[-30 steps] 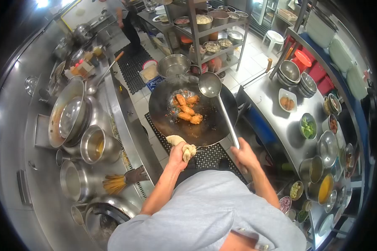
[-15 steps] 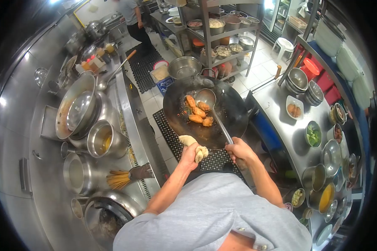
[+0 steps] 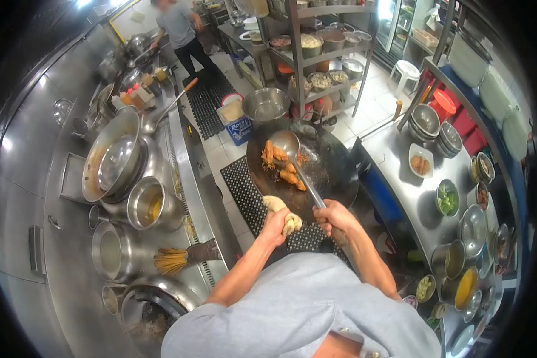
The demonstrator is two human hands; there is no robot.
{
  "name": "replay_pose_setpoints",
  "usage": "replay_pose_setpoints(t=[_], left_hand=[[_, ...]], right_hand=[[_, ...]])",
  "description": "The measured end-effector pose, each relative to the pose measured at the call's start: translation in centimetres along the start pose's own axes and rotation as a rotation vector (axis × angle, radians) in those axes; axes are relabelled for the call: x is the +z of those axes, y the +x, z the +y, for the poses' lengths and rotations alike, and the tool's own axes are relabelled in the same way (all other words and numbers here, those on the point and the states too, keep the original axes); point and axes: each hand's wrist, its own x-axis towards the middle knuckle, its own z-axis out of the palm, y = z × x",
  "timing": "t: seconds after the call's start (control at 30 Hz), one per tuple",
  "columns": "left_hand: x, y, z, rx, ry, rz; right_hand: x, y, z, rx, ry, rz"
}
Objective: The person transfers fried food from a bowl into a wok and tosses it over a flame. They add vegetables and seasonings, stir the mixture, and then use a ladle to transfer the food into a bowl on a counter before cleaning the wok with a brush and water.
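Note:
A dark wok (image 3: 334, 161) hangs in front of my body, above the floor mat. My left hand (image 3: 274, 225) is wrapped round a folded cream cloth (image 3: 292, 223) at the wok's near edge; the wok's grip is hidden under it. My right hand (image 3: 335, 218) grips the long handle of a metal ladle (image 3: 286, 143), whose bowl rests among the food on the wok's left side. Orange-brown fried pieces (image 3: 291, 178) lie beside and below the ladle bowl, with small red bits around them.
Left, a steel counter holds a large pan (image 3: 90, 173), a pot with yellow liquid (image 3: 143, 206) and a bamboo brush (image 3: 172, 261). Right, a steel table (image 3: 394, 155) carries bowls of ingredients. Ahead stand a shelf rack (image 3: 295, 53), a steel basin (image 3: 266, 106) and another person (image 3: 182, 30).
The wok has moved slightly right and looks more tilted. The food pieces have shifted and spread, and the ladle bowl has moved a little left. The other person has turned and stands further left.

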Motion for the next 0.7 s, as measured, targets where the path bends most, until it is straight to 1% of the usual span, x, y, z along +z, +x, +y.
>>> replay_pose_setpoints(t=[0.1, 0.13, 0.23, 0.27, 0.37, 0.4, 0.43, 0.47, 0.5, 0.53, 0.57, 0.6, 0.63, 0.7], left_hand=[[0.2, 0.5, -0.5, 0.068, -0.023, 0.042], [0.3, 0.1, -0.4, -0.003, -0.024, 0.044], [-0.6, 0.7, -0.7, -0.033, -0.027, 0.029], [-1.2, 1.0, -1.1, -0.045, -0.081, 0.045], [-0.9, 0.7, -0.9, -0.121, -0.180, 0.171], [-1.3, 0.2, -0.6, -0.176, -0.185, 0.114], [-2.4, 0.8, -1.4, -0.183, -0.212, 0.165], [-2.2, 0.2, -1.0, -0.202, -0.226, 0.174], [-4.8, 1.4, -2.2, -0.207, -0.262, 0.068], [-4.4, 1.0, -1.6, -0.252, -0.306, 0.080], [-4.0, 0.7, -1.1, -0.232, -0.289, 0.076], [-5.2, 1.1, -1.0, -0.215, -0.298, -0.046], [-4.3, 0.7, -0.6, -0.172, -0.271, 0.050], [-4.7, 1.1, -0.6, -0.135, -0.260, 0.107]], right_hand=[[0.1, -0.6, -0.5, 0.020, 0.137, -0.072], [-0.3, -0.3, -0.2, 0.020, 0.184, -0.085], [0.0, -1.1, -0.7, 0.046, 0.267, -0.057], [-0.1, -1.3, -0.6, 0.062, 0.381, -0.072], [-1.2, -2.8, -0.5, 0.037, 0.300, -0.047], [-1.6, -3.6, -0.5, 0.025, 0.324, -0.033], [-2.2, -4.4, -0.4, 0.004, 0.376, -0.038], [-3.1, -5.4, -0.1, -0.026, 0.435, -0.033], [-4.0, -6.6, 0.2, -0.067, 0.500, -0.020], [-4.7, -8.1, 0.0, -0.108, 0.535, 0.018], [-5.7, -9.5, 0.4, -0.165, 0.556, 0.076], [-6.5, -10.6, 0.6, -0.214, 0.569, 0.124], [-7.2, -11.5, 0.8, -0.253, 0.573, 0.161], [-8.7, -14.3, 0.0, -0.288, 0.433, 0.366]])
